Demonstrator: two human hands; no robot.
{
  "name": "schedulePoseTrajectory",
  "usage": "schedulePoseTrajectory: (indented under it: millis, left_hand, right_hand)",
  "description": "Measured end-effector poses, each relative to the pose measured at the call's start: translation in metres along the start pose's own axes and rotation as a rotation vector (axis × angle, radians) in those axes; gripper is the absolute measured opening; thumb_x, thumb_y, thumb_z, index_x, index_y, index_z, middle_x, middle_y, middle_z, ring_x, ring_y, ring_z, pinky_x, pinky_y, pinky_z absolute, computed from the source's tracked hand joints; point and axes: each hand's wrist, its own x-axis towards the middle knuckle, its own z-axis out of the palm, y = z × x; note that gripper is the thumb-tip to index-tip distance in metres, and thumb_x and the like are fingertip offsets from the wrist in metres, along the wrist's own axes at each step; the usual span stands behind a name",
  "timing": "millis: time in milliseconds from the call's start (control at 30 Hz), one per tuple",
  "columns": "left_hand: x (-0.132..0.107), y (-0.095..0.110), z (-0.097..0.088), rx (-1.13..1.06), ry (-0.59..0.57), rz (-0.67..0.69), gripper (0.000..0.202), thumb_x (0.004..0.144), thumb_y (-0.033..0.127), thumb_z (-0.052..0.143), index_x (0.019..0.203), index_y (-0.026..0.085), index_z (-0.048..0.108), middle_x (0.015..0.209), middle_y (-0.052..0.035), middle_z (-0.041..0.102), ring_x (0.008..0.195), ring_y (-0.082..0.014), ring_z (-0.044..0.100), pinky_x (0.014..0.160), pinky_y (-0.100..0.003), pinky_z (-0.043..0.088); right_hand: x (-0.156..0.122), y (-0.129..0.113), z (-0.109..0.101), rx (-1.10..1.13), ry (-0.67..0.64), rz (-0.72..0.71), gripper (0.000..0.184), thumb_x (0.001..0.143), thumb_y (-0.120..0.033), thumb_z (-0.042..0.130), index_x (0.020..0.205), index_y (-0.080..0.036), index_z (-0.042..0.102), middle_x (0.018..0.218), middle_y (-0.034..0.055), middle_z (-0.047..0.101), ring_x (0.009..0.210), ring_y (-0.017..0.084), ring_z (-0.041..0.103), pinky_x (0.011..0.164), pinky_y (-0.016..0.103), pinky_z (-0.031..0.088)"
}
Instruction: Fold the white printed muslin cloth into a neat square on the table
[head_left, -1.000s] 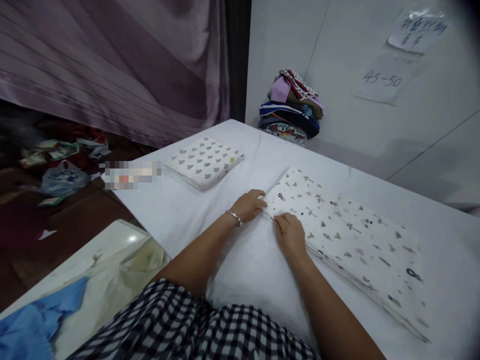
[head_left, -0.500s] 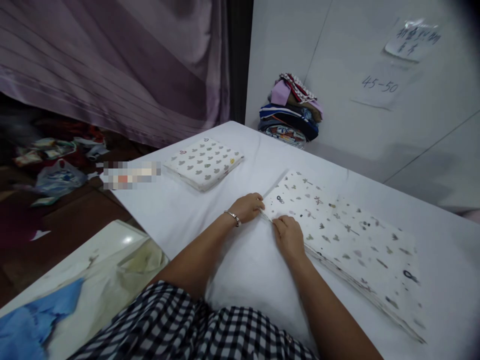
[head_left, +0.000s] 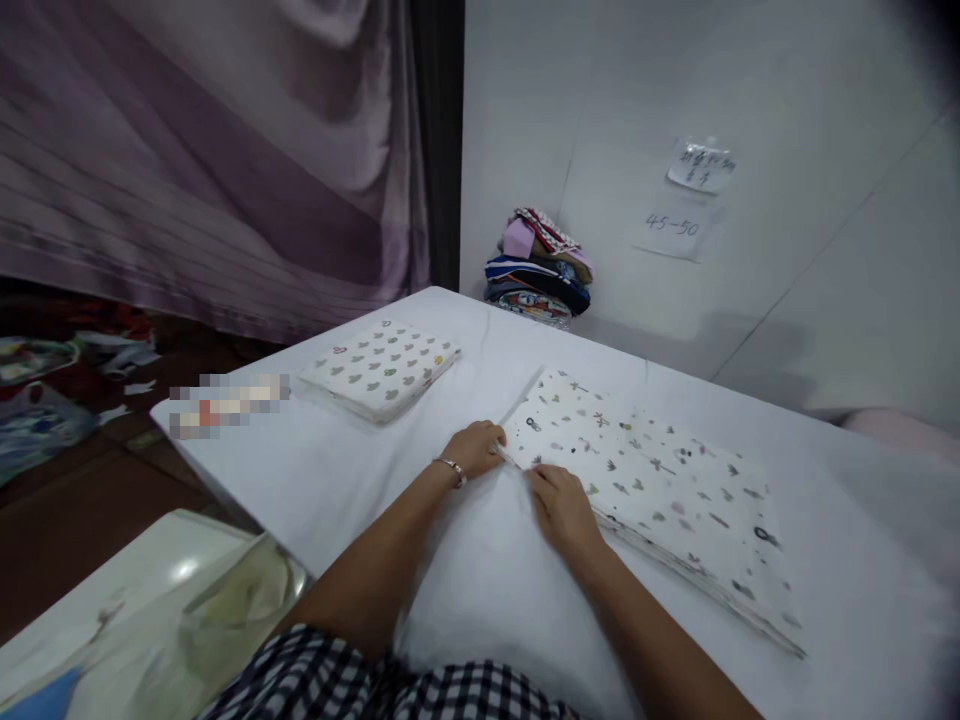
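Pinching the near left corner of a long folded cloth [head_left: 660,490] with the left hand [head_left: 476,448], nearly closed, with fingers curled over the edge and a bracelet [head_left: 452,470] at the wrist. Gripping the near long edge just right of that corner with the right hand [head_left: 562,500], nearly closed too, with knuckles up. Cannot make out either thumb clearly, so cannot tell the exact pinch. Leaving only a short stretch of bare edge between the 2 hands. Lying to the right of both, flat on the white bench [head_left: 322,480], with its long axis slanting from far left to near right, almost in line with the right forearm [head_left: 637,605]. Held therefore at just 1 end: nearer to the cloth's middle with the right hand, out at the very corner with the left. Printed all over with small, scattered motifs. Farther out, well apart from the left hand on the far left of the bench, note a smaller folded cloth [head_left: 382,370] with grey motifs in rows. Past the bench's far edge, note a pile of folded clothes [head_left: 538,265] by the wall [head_left: 795,220], and right of it a paper [head_left: 671,228] marked 45-50.
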Motion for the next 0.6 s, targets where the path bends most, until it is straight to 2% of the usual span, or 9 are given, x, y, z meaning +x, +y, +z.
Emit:
schedulePoseTrajectory:
  millis: [67,133,233,333,467,533,600]
  left_hand:
    - [0.0,-0.001,-0.001,-0.063,-0.002,-0.015,0.023,0.072,0.037,0.061,0.091,0.023,0.062,0.099,-0.0016,0.061,0.092,-0.0187,0.055,0.077,-0.028,0.042]
    - [0.002,-0.002,0.0,-0.124,0.008,-0.033,0.03,0.077,0.049,0.054,0.087,0.023,0.064,0.095,-0.0014,0.061,0.088,-0.0181,0.056,0.075,-0.027,0.042]
    - [0.006,0.0,0.005,-0.134,0.066,-0.084,0.032,0.083,0.048,0.044,0.08,0.022,0.063,0.088,-0.0014,0.062,0.084,-0.017,0.056,0.073,-0.027,0.041]
    - [0.012,0.006,0.009,-0.076,0.101,-0.138,0.021,0.081,0.037,0.047,0.077,0.02,0.059,0.092,-0.0024,0.062,0.087,-0.0175,0.057,0.075,-0.027,0.041]
    - [0.018,0.012,0.007,-0.053,0.069,-0.312,0.02,0.078,0.037,0.049,0.088,0.021,0.054,0.093,-0.0042,0.064,0.085,-0.0219,0.06,0.071,-0.03,0.043]
    - [0.021,0.014,0.004,-0.063,0.057,-0.356,0.03,0.076,0.039,0.051,0.1,0.021,0.051,0.099,-0.0066,0.065,0.088,-0.0238,0.061,0.072,-0.032,0.044]
    - [0.023,0.016,0.001,-0.066,0.049,-0.352,0.039,0.076,0.038,0.052,0.109,0.019,0.049,0.11,-0.0096,0.062,0.095,-0.0246,0.061,0.077,-0.032,0.045]
  right_hand:
    - [-0.021,0.007,-0.013,0.016,-0.017,-0.027,0.031,0.087,-0.017,0.044,0.115,-0.019,0.057,0.121,0.0097,0.056,0.109,0.023,0.048,0.089,0.038,0.04]
    - [-0.051,0.017,-0.03,0.017,-0.01,-0.022,0.03,0.088,-0.019,0.043,0.115,-0.02,0.057,0.123,0.0092,0.056,0.114,0.023,0.047,0.093,0.04,0.039]
    - [-0.108,0.033,-0.059,0.05,0.018,0.073,0.029,0.09,-0.022,0.042,0.114,-0.023,0.058,0.114,0.0075,0.062,0.111,0.023,0.051,0.093,0.041,0.042]
    - [-0.163,0.05,-0.086,0.109,0.085,0.347,0.026,0.09,-0.03,0.041,0.106,-0.028,0.062,0.105,0.0049,0.065,0.101,0.023,0.057,0.088,0.041,0.046]
    - [-0.207,0.081,-0.114,0.128,0.325,0.84,0.036,0.086,-0.045,0.041,0.103,-0.022,0.062,0.106,0.0078,0.064,0.094,0.024,0.06,0.081,0.036,0.048]
    - [-0.213,0.098,-0.125,0.09,0.317,1.043,0.047,0.084,-0.051,0.041,0.112,-0.017,0.058,0.108,0.0101,0.063,0.089,0.023,0.061,0.076,0.033,0.049]
    - [-0.209,0.115,-0.132,0.05,0.215,1.167,0.057,0.082,-0.053,0.042,0.122,-0.014,0.052,0.104,0.0108,0.063,0.085,0.022,0.062,0.073,0.033,0.048]
